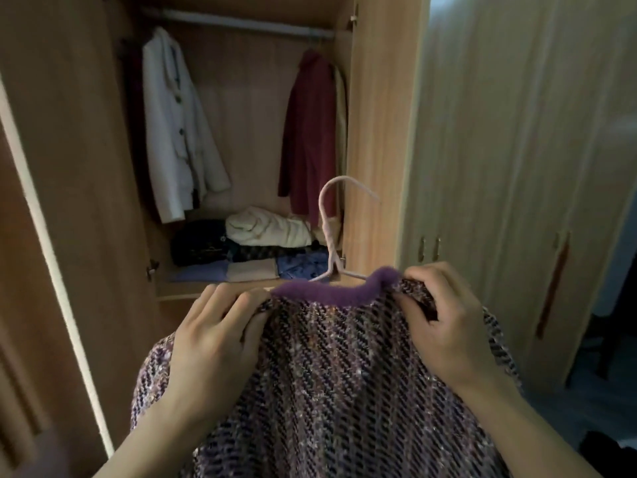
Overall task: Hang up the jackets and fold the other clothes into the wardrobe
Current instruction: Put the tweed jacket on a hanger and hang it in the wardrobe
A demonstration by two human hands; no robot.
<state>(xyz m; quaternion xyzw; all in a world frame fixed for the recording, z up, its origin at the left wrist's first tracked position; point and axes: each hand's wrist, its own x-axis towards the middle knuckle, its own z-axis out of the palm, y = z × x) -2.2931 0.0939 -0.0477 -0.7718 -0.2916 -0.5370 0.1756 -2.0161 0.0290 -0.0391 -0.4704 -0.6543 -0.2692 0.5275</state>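
A purple tweed jacket (331,374) with a plain purple collar hangs in front of me on a pale pink hanger (329,229), whose hook sticks up above the collar. My left hand (213,343) grips the jacket's left shoulder. My right hand (444,315) grips its right shoulder. Behind it stands the open wardrobe (375,132) with a hanging rail (238,24) across the top. A white jacket (175,132) hangs at the rail's left and a dark red coat (310,139) at its right.
Folded clothes lie piled on the wardrobe floor (255,246), cream, dark and blue pieces among them. The wardrobe's left door (69,167) stands open close to my left arm. Closed pale wardrobe doors (517,150) fill the right side. The rail's middle holds no garment.
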